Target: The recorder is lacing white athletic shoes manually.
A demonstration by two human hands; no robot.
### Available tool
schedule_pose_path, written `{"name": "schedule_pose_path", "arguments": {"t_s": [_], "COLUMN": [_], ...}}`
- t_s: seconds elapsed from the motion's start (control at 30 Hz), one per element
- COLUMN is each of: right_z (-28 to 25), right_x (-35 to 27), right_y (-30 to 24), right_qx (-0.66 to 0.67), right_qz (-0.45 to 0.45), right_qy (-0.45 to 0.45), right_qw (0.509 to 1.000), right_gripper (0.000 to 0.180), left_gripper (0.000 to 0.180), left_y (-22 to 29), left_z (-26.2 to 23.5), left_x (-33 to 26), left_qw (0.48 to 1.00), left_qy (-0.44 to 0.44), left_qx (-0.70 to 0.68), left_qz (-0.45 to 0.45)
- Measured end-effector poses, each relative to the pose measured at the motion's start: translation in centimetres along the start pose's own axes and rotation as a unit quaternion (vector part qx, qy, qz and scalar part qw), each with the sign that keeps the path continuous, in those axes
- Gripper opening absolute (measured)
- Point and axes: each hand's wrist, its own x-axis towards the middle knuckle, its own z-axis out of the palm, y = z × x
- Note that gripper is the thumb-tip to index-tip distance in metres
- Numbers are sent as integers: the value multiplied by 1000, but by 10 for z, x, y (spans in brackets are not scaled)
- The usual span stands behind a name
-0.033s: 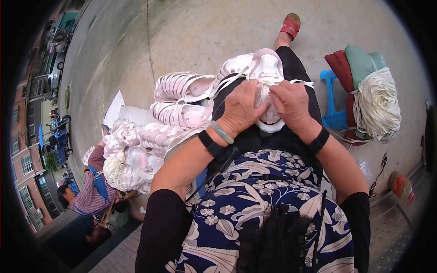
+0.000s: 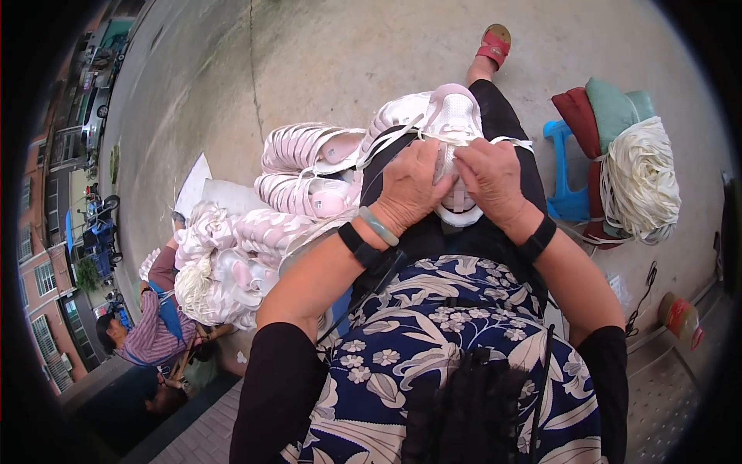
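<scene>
A white and pale pink sneaker rests across my lap between my hands, its toe end pointing toward me. Curled fingers of my left hand grip the sneaker's side, the thumb lying by the lacing area. On the other side my right hand pinches at the eyelets, seemingly on the white shoelace, though the fingertips hide the exact grip. Loose lace ends trail out to both sides. Just left of my lap, more pink and white sneakers lie stacked together.
At left is a pile of bundled sneakers, with a seated person beyond it. To the right, a blue stool stands beside folded cloths and a thick bundle of white laces. A jar is near a metal surface.
My right hand's fingers have shifted slightly left over the sneaker. My left hand has dropped a little, and the sneaker stays in place.
</scene>
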Motion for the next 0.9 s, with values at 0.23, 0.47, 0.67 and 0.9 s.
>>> {"name": "schedule_pose_path", "arguments": {"t_s": [0.23, 0.47, 0.67, 0.9], "right_z": [22, 33, 34, 31], "right_x": [6, 10, 9, 12], "right_y": [-2, -1, -1, 0], "right_qx": [-16, 2, 28, -47], "right_qz": [37, 60, 38, 17], "right_qy": [-44, -44, -12, -57], "right_qw": [998, 997, 999, 997], "right_gripper": [4, 3, 2, 4], "left_gripper": [25, 21, 26, 29], "left_y": [-3, -9, -15, -10], "left_z": [3, 6, 2, 5], "left_x": [-6, -4, -5, -4], "left_qw": [997, 998, 977, 981], "left_qy": [-44, -22, -45, -50], "left_qx": [-39, -55, -168, -146], "left_qz": [-58, -27, -120, -121]}}
